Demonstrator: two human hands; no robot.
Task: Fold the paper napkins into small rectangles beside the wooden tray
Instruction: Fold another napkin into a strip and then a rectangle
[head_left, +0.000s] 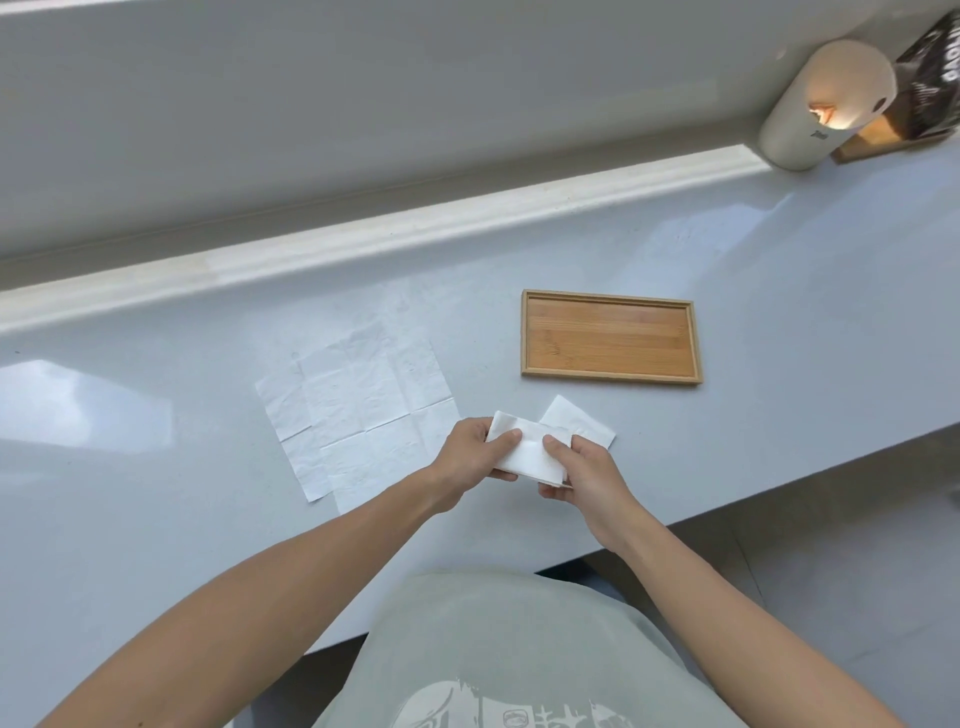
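A white folded napkin (527, 451) is held just above the grey counter, gripped at its left end by my left hand (475, 457) and at its right end by my right hand (579, 470). Behind it, a second folded napkin (576, 418) lies flat on the counter, partly hidden by the held one. An empty wooden tray (610, 299) sits further back and to the right. To the left, unfolded napkins (358, 410) lie spread flat and overlapping, creased into squares.
A white cylindrical container (821, 104) stands at the back right beside a dark printed bag (935, 73) on a wooden stand. A raised white ledge (363, 234) runs along the counter's back. The counter's front edge slants up to the right.
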